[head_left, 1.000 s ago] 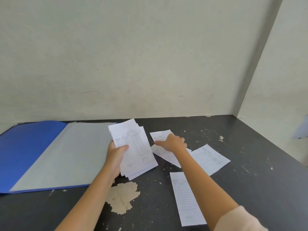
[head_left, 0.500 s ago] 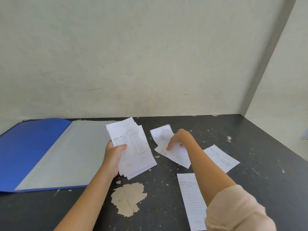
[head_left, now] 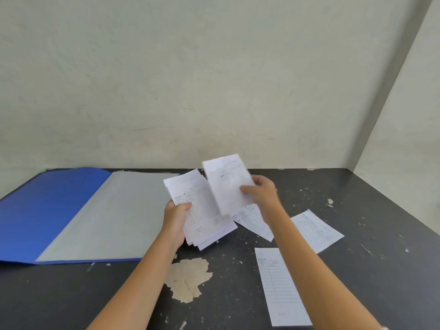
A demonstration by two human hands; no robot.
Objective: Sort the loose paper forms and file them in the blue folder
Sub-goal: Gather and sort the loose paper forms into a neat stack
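The blue folder point(head_left: 51, 210) lies open on the left of the dark table, its grey inner page facing up. My left hand point(head_left: 176, 219) grips a stack of white paper forms point(head_left: 202, 215) just right of the folder, thumb on top. My right hand point(head_left: 262, 192) pinches a single form point(head_left: 226, 182), blurred, held above the table and overlapping the stack's right edge. Three loose forms lie on the table: one point(head_left: 256, 221) under my right wrist, one point(head_left: 315, 231) farther right, one point(head_left: 281, 285) near the front.
The table point(head_left: 369, 210) is dark with white flecks and a large patch of peeled paint point(head_left: 188, 278) in front of the stack. Pale walls close the back and the right side.
My right hand has lifted one form off the table and carried it up and left until it meets the stack. My left hand has kept hold of the stack.
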